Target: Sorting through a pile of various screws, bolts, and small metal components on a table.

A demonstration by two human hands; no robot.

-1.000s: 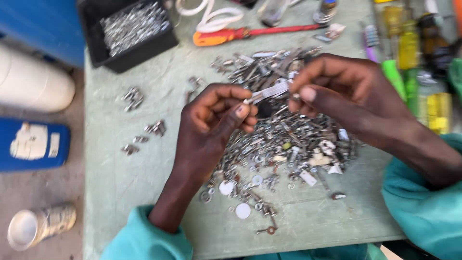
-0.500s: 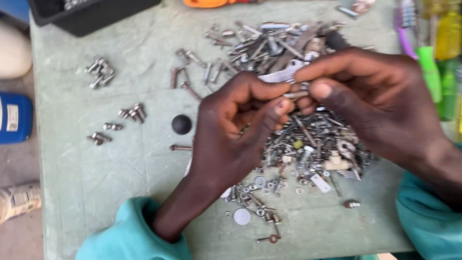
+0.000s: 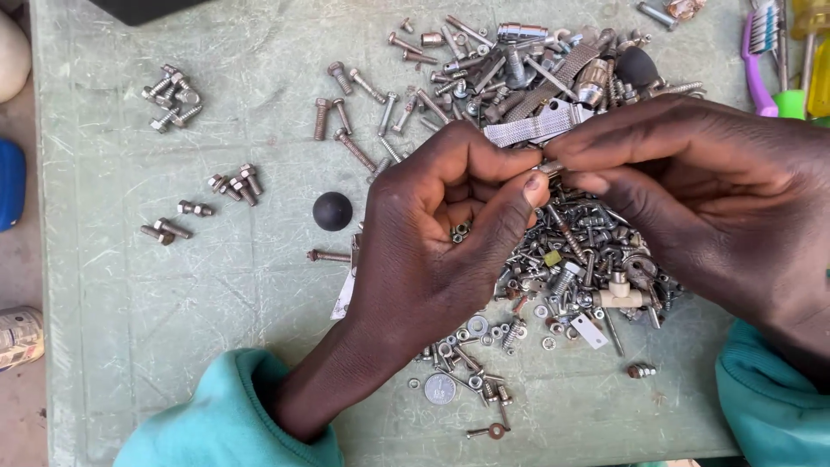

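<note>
Two hands pinch one small metal piece above a heap of screws and bolts.

The left hand and the right hand meet fingertip to fingertip over the pile of mixed hardware, and both are closed on a small metal part between them; it is mostly hidden by the fingers, so I cannot tell what kind of part it is. Just above it lies a flat ribbed metal strip. Compared with half a second ago, the view has come closer and lower: the dark box at the top edge is almost out of view, and the black round ball now sits clear on the green table, left of the left hand. The small groups of bolts at the left have not moved on the table. The grip looks the same as before.
</note>
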